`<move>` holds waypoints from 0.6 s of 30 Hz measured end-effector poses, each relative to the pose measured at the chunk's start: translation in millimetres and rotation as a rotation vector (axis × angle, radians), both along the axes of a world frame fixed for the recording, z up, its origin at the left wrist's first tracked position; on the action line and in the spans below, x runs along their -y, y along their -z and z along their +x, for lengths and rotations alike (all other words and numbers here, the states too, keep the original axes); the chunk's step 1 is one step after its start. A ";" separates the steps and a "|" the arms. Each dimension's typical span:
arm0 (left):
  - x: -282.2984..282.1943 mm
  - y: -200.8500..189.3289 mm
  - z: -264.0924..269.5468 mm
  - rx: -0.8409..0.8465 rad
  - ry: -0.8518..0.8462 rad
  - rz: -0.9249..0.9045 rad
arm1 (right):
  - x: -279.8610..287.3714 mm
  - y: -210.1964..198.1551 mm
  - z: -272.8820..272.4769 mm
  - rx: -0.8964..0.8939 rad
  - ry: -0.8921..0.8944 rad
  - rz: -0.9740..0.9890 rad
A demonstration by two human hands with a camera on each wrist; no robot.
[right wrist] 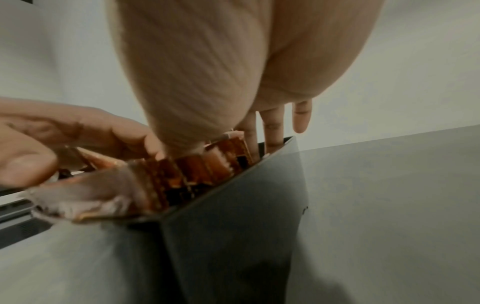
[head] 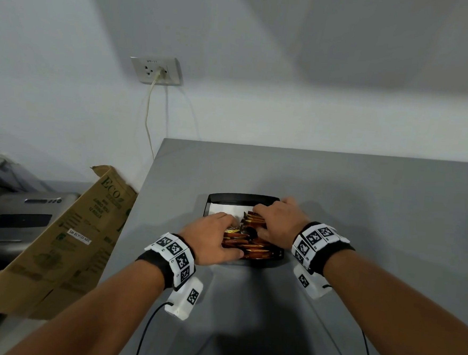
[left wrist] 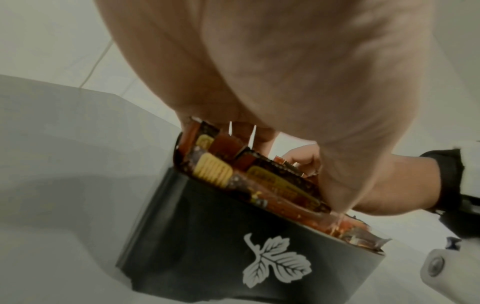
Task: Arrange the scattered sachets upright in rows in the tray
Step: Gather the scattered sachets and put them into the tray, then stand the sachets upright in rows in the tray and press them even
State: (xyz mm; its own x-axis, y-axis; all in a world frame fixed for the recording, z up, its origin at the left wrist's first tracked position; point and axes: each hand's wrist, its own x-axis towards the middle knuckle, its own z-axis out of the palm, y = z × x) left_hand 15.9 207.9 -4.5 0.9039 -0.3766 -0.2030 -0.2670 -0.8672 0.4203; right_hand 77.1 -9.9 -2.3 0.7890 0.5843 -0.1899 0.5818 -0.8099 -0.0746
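Observation:
A black tray (head: 242,198) stands on the grey table; its wall (left wrist: 197,226) carries a white leaf logo. Red and orange sachets (head: 253,246) fill its near part, some upright, some leaning. My left hand (head: 235,237) reaches in from the left, its thumb lying along the near rim and its fingers curled round loose sachets (left wrist: 215,170). My right hand (head: 260,219) holds an upright row of sachets (right wrist: 207,164) against the right wall (right wrist: 233,205), with straight fingers (right wrist: 271,127) behind the row and the thumb in front. White paper (head: 225,210) shows in the far part.
A brown cardboard box (head: 65,237) leans against the table's left edge, with a grey machine (head: 22,218) beyond it. On the wall behind is a socket (head: 156,70), and a cable hangs from it. Bare grey tabletop (head: 377,215) stretches right of the tray.

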 end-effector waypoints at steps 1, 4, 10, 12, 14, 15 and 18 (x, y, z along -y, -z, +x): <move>0.1 0.8 0.4 0.011 0.004 0.006 | -0.7 1.1 -1.2 0.001 0.001 -0.010; 0.8 -0.3 -0.2 0.023 0.000 -0.007 | 0.0 1.1 -3.3 0.029 0.046 0.018; 1.7 -10.5 -1.1 -0.013 -0.132 -0.207 | 9.9 -25.5 -5.7 -0.140 0.259 0.410; 3.4 -15.0 2.2 -0.023 -0.269 -0.393 | 10.9 -41.4 -9.2 -0.230 0.348 0.593; 10.0 -24.0 6.0 -0.096 -0.429 -0.686 | 7.2 -53.2 -14.1 -0.340 0.404 0.765; 15.9 -29.7 7.3 -0.149 -0.497 -0.858 | 4.2 -56.8 -17.1 -0.441 0.435 0.881; 36.5 -43.3 9.6 -0.360 -0.577 -1.354 | -10.0 -57.1 -28.9 -0.822 0.529 1.220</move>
